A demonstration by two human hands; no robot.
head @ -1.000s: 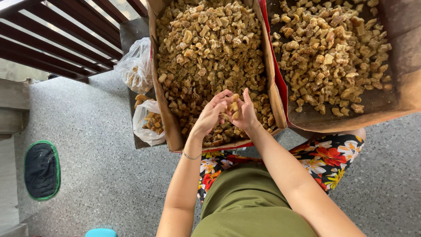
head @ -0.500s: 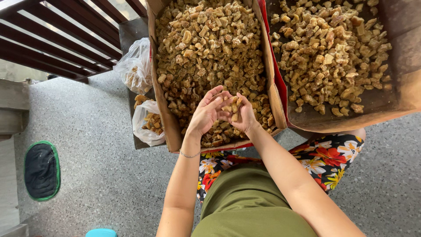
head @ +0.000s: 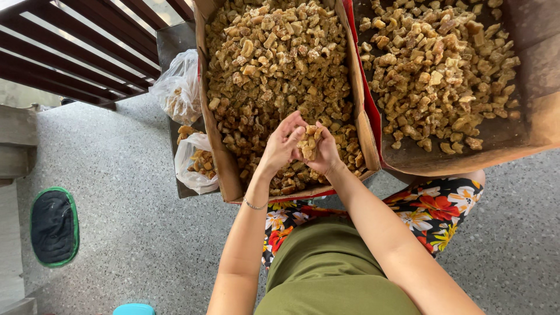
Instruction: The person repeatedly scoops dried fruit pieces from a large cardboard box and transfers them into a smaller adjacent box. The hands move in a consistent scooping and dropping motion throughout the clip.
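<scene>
Olive-green garment (head: 332, 274) and floral-print fabric in red, yellow and black (head: 437, 210) fill the lower centre of the frame, over the person's lap. Thin metal bracelet (head: 255, 205) circles the left wrist. Left hand (head: 281, 146) and right hand (head: 324, 153) meet at centre frame, cupped together and grasping a small cluster of tan, crusty, irregular chunks (head: 308, 142) between palms and fingers, just above the near end of the left box. Left open brown cardboard box (head: 217, 146), heaped with the same tan chunks, runs from centre to the upper edge. Right open brown cardboard box (head: 525, 87), upper right, holds a thinner layer of chunks with bare dark bottom showing at its near edge; a red lining strip (head: 364, 87) shows between the two boxes. Two clear plastic bags sit left of the left box: nearer bag (head: 195, 163) with a few brown pieces, farther bag (head: 178, 87) above it. Dark oval mat with green edging (head: 53, 226) lies at lower left on the speckled grey floor (head: 128, 233). Dark red-brown slatted railing (head: 76, 52) crosses the upper left.
</scene>
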